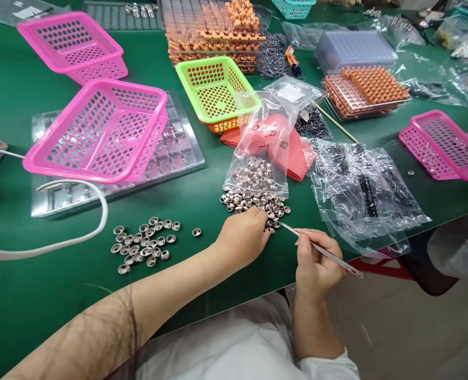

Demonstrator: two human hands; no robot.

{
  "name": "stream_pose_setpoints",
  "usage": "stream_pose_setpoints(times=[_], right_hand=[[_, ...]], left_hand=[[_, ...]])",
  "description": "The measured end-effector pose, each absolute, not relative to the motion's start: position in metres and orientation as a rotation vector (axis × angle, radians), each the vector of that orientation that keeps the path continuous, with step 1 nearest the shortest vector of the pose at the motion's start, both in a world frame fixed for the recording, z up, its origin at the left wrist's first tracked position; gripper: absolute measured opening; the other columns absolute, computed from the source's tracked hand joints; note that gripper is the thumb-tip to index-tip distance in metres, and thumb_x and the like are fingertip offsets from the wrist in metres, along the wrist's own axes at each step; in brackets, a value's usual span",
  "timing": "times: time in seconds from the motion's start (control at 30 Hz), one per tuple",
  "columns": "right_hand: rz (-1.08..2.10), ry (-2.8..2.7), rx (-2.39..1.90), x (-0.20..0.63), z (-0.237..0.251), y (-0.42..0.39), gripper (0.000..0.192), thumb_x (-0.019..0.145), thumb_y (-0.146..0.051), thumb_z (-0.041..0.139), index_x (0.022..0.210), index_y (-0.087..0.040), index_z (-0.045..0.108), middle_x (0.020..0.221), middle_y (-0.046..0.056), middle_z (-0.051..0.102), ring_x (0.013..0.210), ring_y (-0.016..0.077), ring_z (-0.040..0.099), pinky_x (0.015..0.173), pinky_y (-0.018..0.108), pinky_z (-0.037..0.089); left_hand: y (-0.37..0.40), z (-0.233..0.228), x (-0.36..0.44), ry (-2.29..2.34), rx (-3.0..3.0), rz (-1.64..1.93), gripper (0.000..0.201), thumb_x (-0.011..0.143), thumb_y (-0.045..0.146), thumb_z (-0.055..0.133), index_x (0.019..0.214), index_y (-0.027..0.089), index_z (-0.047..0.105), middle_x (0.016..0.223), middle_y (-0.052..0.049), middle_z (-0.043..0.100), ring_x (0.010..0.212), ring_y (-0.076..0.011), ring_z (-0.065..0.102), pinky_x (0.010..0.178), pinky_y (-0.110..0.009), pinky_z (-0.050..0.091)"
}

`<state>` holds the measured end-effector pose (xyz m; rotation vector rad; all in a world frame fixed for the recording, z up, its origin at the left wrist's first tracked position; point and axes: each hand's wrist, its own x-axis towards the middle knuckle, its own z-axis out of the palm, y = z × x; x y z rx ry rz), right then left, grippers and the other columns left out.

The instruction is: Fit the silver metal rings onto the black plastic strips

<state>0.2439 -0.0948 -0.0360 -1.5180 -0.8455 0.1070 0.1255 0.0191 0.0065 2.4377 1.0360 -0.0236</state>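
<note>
My left hand (244, 235) rests on the green table with its fingers curled down on the near edge of a heap of small silver metal caps (253, 202). That heap spills out of a clear plastic bag (262, 148) lying open toward me. My right hand (316, 261) holds thin metal tweezers (321, 249), whose tip points left at the heap beside my left fingers. A second, flatter group of the same caps (144, 244) lies apart on the table to the left of my left forearm.
Two pink baskets (99, 129) (73, 45) sit at left over a clear tray (174, 153), a green basket (213, 89) behind the bag, another pink basket (443, 145) at right. Crumpled clear bags (364, 192), orange part trays (364, 89) and a white cable (59, 243) lie around.
</note>
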Motion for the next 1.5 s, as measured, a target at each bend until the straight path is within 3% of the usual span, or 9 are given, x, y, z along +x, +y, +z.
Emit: stream_pose_setpoints(times=[0.3,0.53,0.7,0.8,0.97,1.2,1.5], right_hand=[[0.190,-0.858,-1.474,0.245,-0.034,-0.098,0.006,0.087,-0.018,0.068,0.092,-0.022,0.066,0.088,0.004,0.073,0.080,0.0190,0.072,0.066,0.035,0.061],[0.229,-0.811,-1.453,0.245,-0.034,-0.098,0.004,0.087,-0.022,0.069,0.089,-0.021,0.066,0.085,0.003,0.073,0.077,0.0183,0.071,0.067,0.035,0.062],[0.275,-0.819,-1.415,0.241,-0.030,-0.097,0.004,0.085,-0.019,0.071,0.086,-0.021,0.068,0.084,0.002,0.073,0.074,0.0179,0.071,0.068,0.035,0.060],[0.328,-0.827,-1.363,0.229,-0.024,-0.096,0.006,0.085,-0.016,0.070,0.086,-0.021,0.068,0.083,0.002,0.072,0.075,0.0182,0.071,0.066,0.034,0.059],[0.443,-0.991,-1.214,0.199,-0.015,-0.092,0.014,0.086,-0.010,0.067,0.092,-0.023,0.067,0.083,0.002,0.074,0.077,0.0193,0.072,0.067,0.036,0.059],[0.607,-1.148,-1.170,0.174,-0.013,-0.080,0.014,0.088,-0.014,0.066,0.098,-0.024,0.066,0.087,0.003,0.074,0.083,0.0204,0.073,0.069,0.037,0.062],[0.606,-1.111,-1.184,0.169,-0.016,-0.072,0.009,0.088,-0.015,0.066,0.094,-0.023,0.066,0.079,0.002,0.072,0.072,0.0187,0.070,0.061,0.036,0.059]], left_hand=[[0.018,0.003,0.125,1.019,2.390,0.085,0.013,0.091,0.024,0.065,0.099,0.018,0.073,0.101,-0.008,0.073,0.087,-0.0231,0.071,0.069,-0.031,0.052],[0.010,0.018,0.079,1.010,2.181,0.290,0.011,0.088,0.020,0.066,0.096,0.020,0.073,0.086,-0.001,0.076,0.066,-0.0141,0.065,0.063,-0.026,0.049],[0.000,0.022,0.035,1.067,2.055,0.346,0.025,0.091,0.024,0.061,0.114,0.020,0.071,0.093,-0.003,0.077,0.064,-0.0121,0.062,0.060,-0.025,0.050],[-0.003,0.019,0.020,1.100,1.992,0.373,0.027,0.091,0.024,0.058,0.114,0.018,0.072,0.093,-0.005,0.077,0.063,-0.0119,0.059,0.062,-0.026,0.051],[0.004,0.014,0.016,1.079,1.536,0.297,0.023,0.086,0.031,0.066,0.100,0.016,0.076,0.078,-0.002,0.072,0.062,-0.0116,0.056,0.057,-0.024,0.046],[0.013,0.002,0.009,0.596,0.767,0.040,0.028,0.070,0.029,0.083,0.091,0.011,0.077,0.076,-0.004,0.072,0.046,-0.0033,0.036,0.043,-0.021,0.021],[0.016,0.004,0.002,0.546,0.735,0.039,0.027,0.070,0.029,0.082,0.091,0.013,0.079,0.079,-0.005,0.074,0.050,-0.0056,0.042,0.044,-0.021,0.025]])
